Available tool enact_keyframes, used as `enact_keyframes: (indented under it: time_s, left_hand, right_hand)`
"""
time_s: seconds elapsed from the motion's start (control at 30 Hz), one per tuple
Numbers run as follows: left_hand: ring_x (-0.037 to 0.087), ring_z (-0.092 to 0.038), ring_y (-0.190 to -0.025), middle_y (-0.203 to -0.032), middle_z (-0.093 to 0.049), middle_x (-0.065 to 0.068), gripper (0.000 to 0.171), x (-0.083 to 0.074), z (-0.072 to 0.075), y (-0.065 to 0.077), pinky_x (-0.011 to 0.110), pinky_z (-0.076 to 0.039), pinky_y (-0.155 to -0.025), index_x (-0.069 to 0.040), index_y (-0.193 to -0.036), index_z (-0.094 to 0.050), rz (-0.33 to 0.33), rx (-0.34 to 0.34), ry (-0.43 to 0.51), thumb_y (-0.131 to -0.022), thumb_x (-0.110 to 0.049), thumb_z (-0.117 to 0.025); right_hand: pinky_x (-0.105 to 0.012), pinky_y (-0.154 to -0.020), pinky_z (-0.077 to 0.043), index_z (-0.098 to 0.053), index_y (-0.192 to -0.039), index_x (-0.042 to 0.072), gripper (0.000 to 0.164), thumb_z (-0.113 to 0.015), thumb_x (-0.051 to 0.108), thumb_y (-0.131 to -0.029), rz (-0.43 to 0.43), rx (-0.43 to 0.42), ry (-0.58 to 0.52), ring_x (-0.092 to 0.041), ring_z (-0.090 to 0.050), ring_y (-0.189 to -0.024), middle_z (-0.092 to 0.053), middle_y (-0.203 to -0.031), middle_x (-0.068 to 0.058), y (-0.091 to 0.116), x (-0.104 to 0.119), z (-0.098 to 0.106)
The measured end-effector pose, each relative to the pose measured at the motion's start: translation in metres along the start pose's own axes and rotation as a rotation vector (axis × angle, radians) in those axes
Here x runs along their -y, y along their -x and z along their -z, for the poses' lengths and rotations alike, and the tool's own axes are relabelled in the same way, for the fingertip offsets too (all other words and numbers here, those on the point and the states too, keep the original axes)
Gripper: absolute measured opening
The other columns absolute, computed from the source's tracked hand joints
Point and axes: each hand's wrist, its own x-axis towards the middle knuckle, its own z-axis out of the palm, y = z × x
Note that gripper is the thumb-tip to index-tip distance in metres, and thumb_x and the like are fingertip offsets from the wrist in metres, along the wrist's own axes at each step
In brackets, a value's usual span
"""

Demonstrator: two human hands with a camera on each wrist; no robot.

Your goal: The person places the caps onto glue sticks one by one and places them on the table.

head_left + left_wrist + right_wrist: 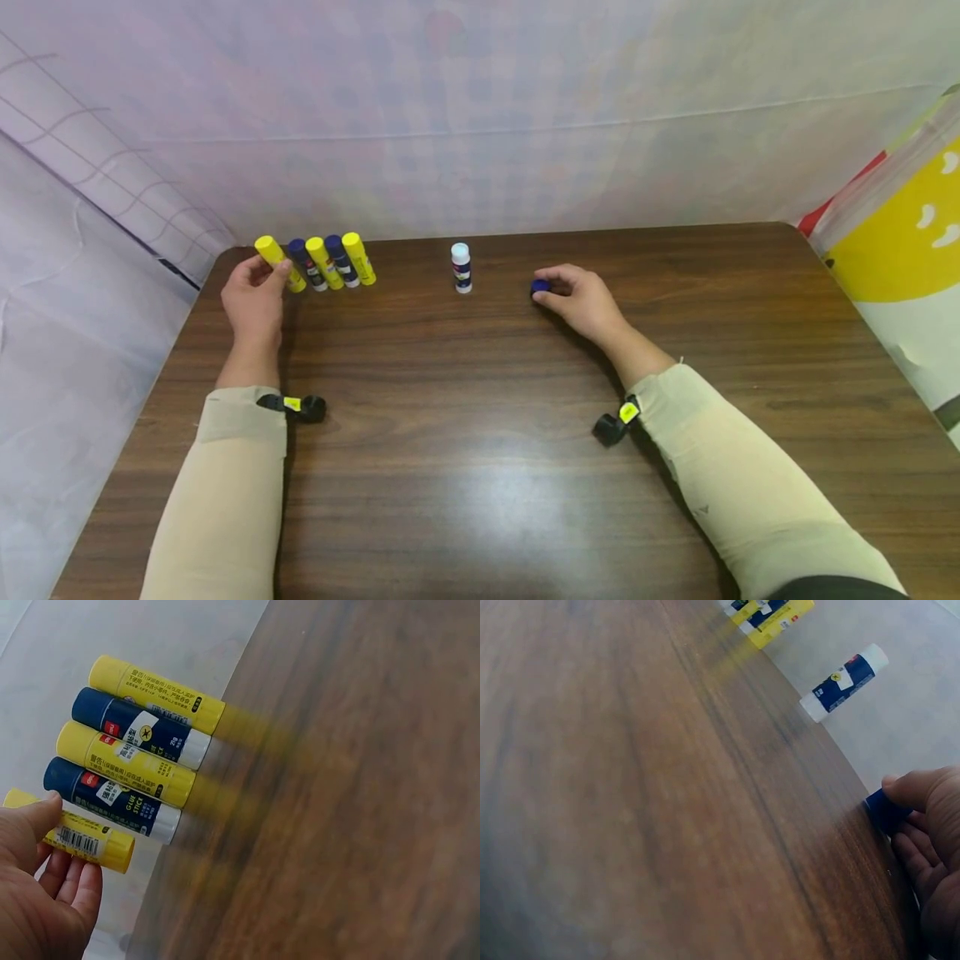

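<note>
My left hand (255, 304) pinches the leftmost yellow glue stick (79, 838) between thumb and fingers. It tilts slightly beside a row at the back left. In that row, dark blue glue sticks (112, 796) alternate with yellow ones (157, 694), all standing upright and close together. Near the middle of the back edge stands an uncapped glue stick (462, 268) with a blue label and a white top. To its right, my right hand (581, 304) holds a small blue cap (887, 812) by thumb and fingers, low at the tabletop.
The brown wooden table (420, 400) meets a pale patterned curtain (480, 117) at its back edge. Black wrist cameras (611, 429) are strapped at both sleeve cuffs. A yellow and white printed panel (915, 225) stands beyond the right edge.
</note>
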Motion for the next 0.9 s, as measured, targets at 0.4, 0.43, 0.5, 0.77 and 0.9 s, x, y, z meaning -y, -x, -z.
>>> enact_keyframes:
  time_s: [0.4,0.43,0.5,0.77,0.9]
  left_hand:
    - [0.003,-0.058,-0.099,-0.105,-0.062,-0.012,0.047,0.0045,0.0004,-0.0053,0.021,-0.050,-0.093,-0.008,-0.138,-0.065,0.039,0.043,-0.070,-0.095,-0.024,-0.078]
    - [0.004,-0.058,-0.100,-0.107,-0.063,-0.011,0.047,0.0048,0.0004,-0.0055,0.022,-0.050,-0.094,-0.009,-0.137,-0.066,0.044,0.046,-0.071,-0.095,-0.024,-0.078]
    - [0.005,-0.058,-0.103,-0.111,-0.064,-0.009,0.047,0.0048,0.0005,-0.0053,0.023,-0.050,-0.095,-0.010,-0.138,-0.065,0.055,0.055,-0.085,-0.095,-0.025,-0.078]
    - [0.007,-0.059,-0.113,-0.134,-0.065,0.004,0.050,0.0069,0.0004,-0.0039,0.027,-0.049,-0.103,-0.013,-0.143,-0.062,0.064,0.098,-0.126,-0.097,-0.030,-0.074]
    - [0.007,-0.059,-0.111,-0.131,-0.066,0.002,0.050,0.0079,0.0007,-0.0041,0.028,-0.049,-0.104,-0.013,-0.143,-0.063,0.061,0.106,-0.131,-0.097,-0.029,-0.074]
  right_hand:
    - [-0.047,-0.102,-0.057,-0.070,-0.129,0.004,0.036,-0.077,0.014,-0.096,0.012,-0.013,-0.009,-0.037,-0.069,-0.119,-0.068,-0.133,-0.018,0.0010,-0.0002,0.0001]
    - [-0.047,-0.102,-0.057,-0.070,-0.129,0.004,0.036,-0.077,0.015,-0.096,0.014,-0.013,-0.007,-0.037,-0.069,-0.119,-0.068,-0.132,-0.018,0.0010,-0.0002,0.0001]
    - [-0.047,-0.101,-0.057,-0.071,-0.129,0.004,0.035,-0.077,0.014,-0.096,0.022,-0.014,-0.006,-0.037,-0.069,-0.119,-0.069,-0.132,-0.018,0.0009,-0.0005,0.0001]
    - [-0.047,-0.100,-0.057,-0.071,-0.128,0.004,0.035,-0.077,0.015,-0.095,0.024,-0.020,0.007,-0.036,-0.070,-0.118,-0.069,-0.132,-0.018,0.0019,-0.0002,0.0003]
    - [-0.047,-0.100,-0.057,-0.070,-0.129,0.005,0.036,-0.077,0.016,-0.096,0.016,-0.018,0.010,-0.036,-0.069,-0.118,-0.068,-0.133,-0.018,0.0024,0.0003,0.0001]
